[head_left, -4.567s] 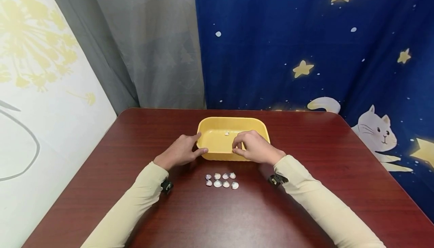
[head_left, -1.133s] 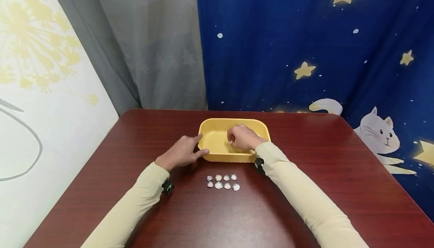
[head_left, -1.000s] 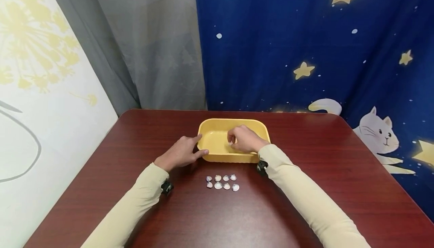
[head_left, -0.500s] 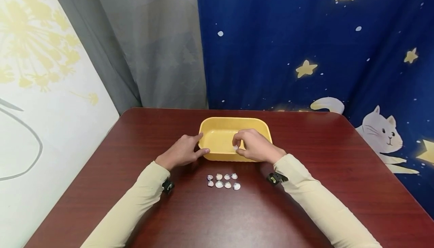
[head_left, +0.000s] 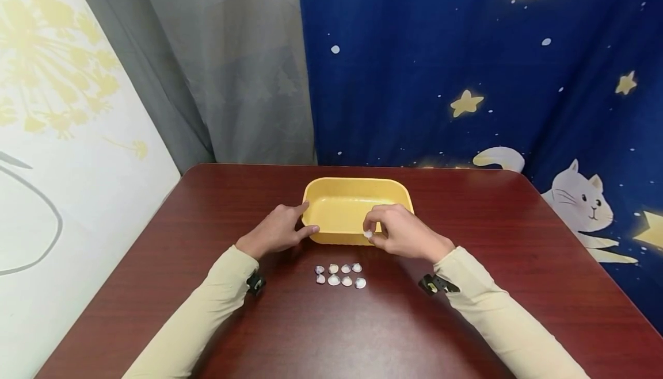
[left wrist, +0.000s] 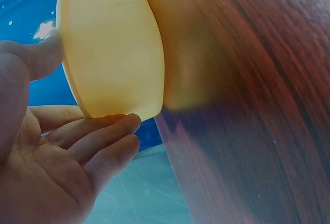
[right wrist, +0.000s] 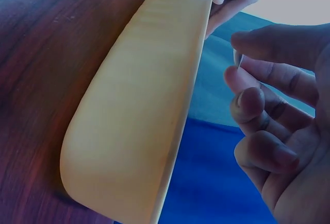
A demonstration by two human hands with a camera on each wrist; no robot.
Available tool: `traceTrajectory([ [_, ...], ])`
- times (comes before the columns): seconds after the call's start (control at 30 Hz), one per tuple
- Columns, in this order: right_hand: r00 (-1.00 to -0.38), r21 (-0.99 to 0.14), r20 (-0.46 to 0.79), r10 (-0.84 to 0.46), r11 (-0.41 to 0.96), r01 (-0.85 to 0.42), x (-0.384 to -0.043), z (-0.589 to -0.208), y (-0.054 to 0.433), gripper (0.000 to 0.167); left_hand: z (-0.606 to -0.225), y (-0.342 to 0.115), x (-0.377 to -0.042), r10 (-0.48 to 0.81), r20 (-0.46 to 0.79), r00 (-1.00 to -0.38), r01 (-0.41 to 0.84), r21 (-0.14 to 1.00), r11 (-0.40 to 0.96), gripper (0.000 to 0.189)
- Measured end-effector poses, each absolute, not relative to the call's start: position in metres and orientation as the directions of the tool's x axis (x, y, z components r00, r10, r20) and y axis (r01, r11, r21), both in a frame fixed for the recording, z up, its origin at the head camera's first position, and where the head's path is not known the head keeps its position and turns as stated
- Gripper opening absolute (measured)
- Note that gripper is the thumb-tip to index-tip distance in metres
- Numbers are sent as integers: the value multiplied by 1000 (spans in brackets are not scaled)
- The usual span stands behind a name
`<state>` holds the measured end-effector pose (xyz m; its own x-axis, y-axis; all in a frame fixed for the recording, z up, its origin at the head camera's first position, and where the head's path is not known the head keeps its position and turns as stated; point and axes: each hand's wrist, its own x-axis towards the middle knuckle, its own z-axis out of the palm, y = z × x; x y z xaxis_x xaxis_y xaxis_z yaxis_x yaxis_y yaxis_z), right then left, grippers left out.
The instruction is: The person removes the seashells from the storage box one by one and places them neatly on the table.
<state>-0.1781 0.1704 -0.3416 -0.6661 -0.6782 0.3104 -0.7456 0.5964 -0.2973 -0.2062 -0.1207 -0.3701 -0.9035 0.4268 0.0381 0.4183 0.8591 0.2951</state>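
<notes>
A yellow plastic bin (head_left: 339, 238) stands towards the back of the table. My left hand (head_left: 279, 229) holds its left end, thumb at the front rim and fingers along the side; in the left wrist view the fingers (left wrist: 111, 136) lie against the outer wall. My right hand (head_left: 401, 232) pinches a small white seashell (head_left: 368, 233) between thumb and fingertips, over the bin's front rim. The right wrist view has that shell edge-on, above the rim. Several seashells (head_left: 334, 280) lie in two short rows on the table in front of the bin.
The dark red wooden table (head_left: 248, 333) stretches out on all sides of the bin. Behind it hang a grey curtain (head_left: 254, 80) and a blue star-patterned curtain (head_left: 393, 80). A white patterned panel (head_left: 67, 195) borders the left side.
My right hand has reached into the bin, taken hold of the seashell that lay there, and brought it up and towards the front right. My left hand has stayed at the bin's end.
</notes>
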Motion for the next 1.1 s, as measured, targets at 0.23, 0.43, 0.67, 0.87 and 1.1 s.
traceTrajectory([
  [0.23,-634,-303,276,-722,561,-770,-170,-349,176,13,-371,-121,-206,437,48,-898,432,275,859,76],
  [0.43,-633,-281,203,-748,574,-769,-164,-364,174,11,-370,-121,-206,424,30,-905,414,286,864,76],
  [0.67,-660,-262,127,-741,617,-743,-163,-381,168,14,-371,-121,-207,423,21,-906,410,301,861,77],
  [0.87,-683,-249,110,-722,646,-722,-165,-390,168,15,-371,-122,-208,420,31,-907,409,303,861,76],
  [1.1,-680,-247,105,-725,644,-725,-167,-395,167,11,-371,-123,-205,411,27,-911,393,352,849,78],
])
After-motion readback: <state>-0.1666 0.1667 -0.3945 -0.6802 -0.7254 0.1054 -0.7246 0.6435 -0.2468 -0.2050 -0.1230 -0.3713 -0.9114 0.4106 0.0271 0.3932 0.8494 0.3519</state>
